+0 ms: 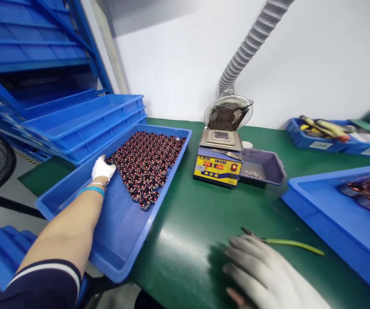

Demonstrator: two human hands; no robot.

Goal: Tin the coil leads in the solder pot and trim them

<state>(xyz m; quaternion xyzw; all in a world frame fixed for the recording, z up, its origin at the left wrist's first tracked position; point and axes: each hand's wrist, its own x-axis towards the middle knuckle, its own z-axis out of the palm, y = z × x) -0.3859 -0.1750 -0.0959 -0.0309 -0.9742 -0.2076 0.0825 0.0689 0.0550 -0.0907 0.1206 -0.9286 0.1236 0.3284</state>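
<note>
My left hand [103,169], in a white glove, reaches into a blue tray [117,244]. Its fingers are closed on a small dark round part at the left edge of many copper-wound coils [146,161], which look like motor stators and stand packed together in the tray. Low over the table, my gloved right hand [262,270] is smeared by motion. Its fingers are stretched out and nothing shows in them; a bare thumb tip is visible. Just beyond those fingers lie cutting pliers [284,242] with green handles.
A yellow-and-blue solder pot [217,165] with red digits stands mid-table under a fan [226,116] and grey hose [252,43]. Beside it is a purple bin [266,167]. At right are another blue tray [320,201] of coils and tool boxes [316,143]. Stacked trays [97,124] stand left.
</note>
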